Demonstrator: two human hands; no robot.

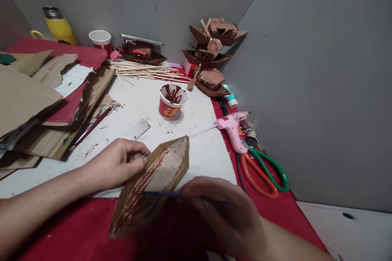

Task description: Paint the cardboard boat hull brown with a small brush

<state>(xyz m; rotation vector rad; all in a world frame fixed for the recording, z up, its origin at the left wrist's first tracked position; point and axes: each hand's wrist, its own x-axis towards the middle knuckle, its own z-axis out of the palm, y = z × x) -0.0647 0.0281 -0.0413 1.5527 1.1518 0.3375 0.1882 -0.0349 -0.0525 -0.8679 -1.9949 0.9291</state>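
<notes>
My left hand (pixel 124 163) pinches the far-left rim of a cardboard boat (pixel 162 171), its fingers curled and thumb on the edge. The boat is tilted, its open inside facing me. Brown-red paint (pixel 131 206) covers much of the near part, with streaks running up the left side; the far end is bare corrugated cardboard. In my right hand (pixel 226 208), somewhat blurred, is a thin blue paintbrush (pixel 162 193), its tip touching the painted inside. Beyond the boat stands a red and white paper cup (pixel 173 104) with brown paint smeared on its inner wall.
Cardboard sheets (pixel 27 94) are piled at left, near another brush (pixel 90 128). A ruler (pixel 137 129) lies beyond my left hand. Wooden sticks (pixel 147 69) and brown model boats (pixel 211 55) sit at the back. A pink glue gun (pixel 232 130) and scissors (pixel 263 171) lie at right.
</notes>
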